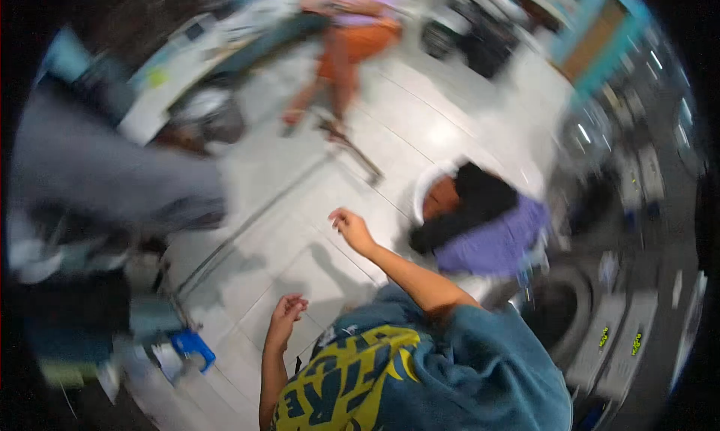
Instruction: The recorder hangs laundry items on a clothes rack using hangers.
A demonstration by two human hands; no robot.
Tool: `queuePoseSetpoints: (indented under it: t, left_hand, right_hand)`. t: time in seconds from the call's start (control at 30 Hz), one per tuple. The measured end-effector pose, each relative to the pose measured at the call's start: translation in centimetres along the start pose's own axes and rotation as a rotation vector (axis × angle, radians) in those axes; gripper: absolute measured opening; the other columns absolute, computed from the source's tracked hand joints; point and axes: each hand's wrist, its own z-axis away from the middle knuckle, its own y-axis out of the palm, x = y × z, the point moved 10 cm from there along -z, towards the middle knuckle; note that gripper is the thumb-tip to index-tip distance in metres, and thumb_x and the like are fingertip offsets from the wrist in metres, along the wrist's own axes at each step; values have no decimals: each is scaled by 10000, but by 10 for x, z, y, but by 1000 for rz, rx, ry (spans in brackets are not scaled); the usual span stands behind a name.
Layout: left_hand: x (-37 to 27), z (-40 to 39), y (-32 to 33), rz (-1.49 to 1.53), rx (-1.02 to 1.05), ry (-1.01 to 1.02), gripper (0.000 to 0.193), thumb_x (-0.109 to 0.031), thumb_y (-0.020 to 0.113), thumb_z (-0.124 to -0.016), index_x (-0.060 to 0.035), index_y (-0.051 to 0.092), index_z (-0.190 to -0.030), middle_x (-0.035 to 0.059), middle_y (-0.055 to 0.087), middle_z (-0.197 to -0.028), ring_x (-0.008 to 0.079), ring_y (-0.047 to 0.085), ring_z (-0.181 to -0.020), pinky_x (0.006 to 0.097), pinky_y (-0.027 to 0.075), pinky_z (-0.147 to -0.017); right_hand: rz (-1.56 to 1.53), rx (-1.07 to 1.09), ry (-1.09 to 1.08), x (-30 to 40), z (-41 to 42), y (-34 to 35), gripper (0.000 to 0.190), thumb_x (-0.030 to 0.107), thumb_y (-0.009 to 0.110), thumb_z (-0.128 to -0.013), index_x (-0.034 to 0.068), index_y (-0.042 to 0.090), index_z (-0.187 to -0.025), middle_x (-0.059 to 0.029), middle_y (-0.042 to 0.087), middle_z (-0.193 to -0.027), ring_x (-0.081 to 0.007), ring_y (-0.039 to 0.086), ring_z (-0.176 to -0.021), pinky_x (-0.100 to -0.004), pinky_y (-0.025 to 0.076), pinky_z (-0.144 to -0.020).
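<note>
Both of my hands hang above the pale tiled floor (298, 223) with nothing in them. My right hand (353, 230) is in the middle of the view, its fingers loosely bent and a little apart. Lower and to the left is my left hand (288, 314), also with relaxed, bent fingers. Nearest to my right arm stands a round white basket (421, 197) heaped with laundry. Black cloth (478, 206), purple cloth (495, 242) and reddish-brown cloth (441, 198) show in it. Neither hand touches the basket.
Front-loading machines (554, 307) with round doors line the right side. A person in orange shorts (360, 40) stands ahead, beside a long counter (169, 88). Grey fabric (112, 172) drapes at the left, above a blue object (193, 349). Much is motion-blurred.
</note>
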Motion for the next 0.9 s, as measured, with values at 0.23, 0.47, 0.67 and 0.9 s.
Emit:
queuePoseSetpoints:
  t: [0.23, 0.47, 0.67, 0.9]
  left_hand:
    - [-23, -77, 96, -357, 429, -41, 328, -237, 495, -815, -68, 462, -1094, 35, 567, -953, 123, 518, -878, 277, 383, -726]
    - [-86, -114, 168, -410, 397, 88, 289, -213, 461, -835, -66, 469, -1084, 26, 559, -920, 104, 503, -860, 256, 364, -720]
    - [-76, -110, 237, -444, 395, 24, 317, -228, 480, -816, -72, 465, -1091, 25, 559, -944, 103, 495, -854, 262, 363, -738]
    - [-37, -95, 358, -388, 441, -197, 285, -184, 489, -805, -87, 472, -1072, 23, 568, -934, 110, 505, -861, 253, 367, -723]
  right_hand:
    - [212, -335, 749, -212, 290, -185, 163, 131, 485, -772, 43, 565, -884, -81, 575, -712, -130, 534, -604, -267, 449, -512]
    - [-535, -1208, 1116, -231, 507, -251, 98, 176, 474, -805, 116, 480, -883, -46, 504, -636, -123, 433, -462, -253, 332, -384]
    - [-557, -1030, 1278, -268, 511, -285, 70, 173, 470, -816, 132, 475, -872, -38, 498, -623, -123, 429, -455, -259, 321, -375]
    - [32, -998, 1187, -365, 492, -462, 565, 193, 619, -662, 42, 408, -1163, -200, 570, -928, -306, 545, -893, -360, 410, -797]
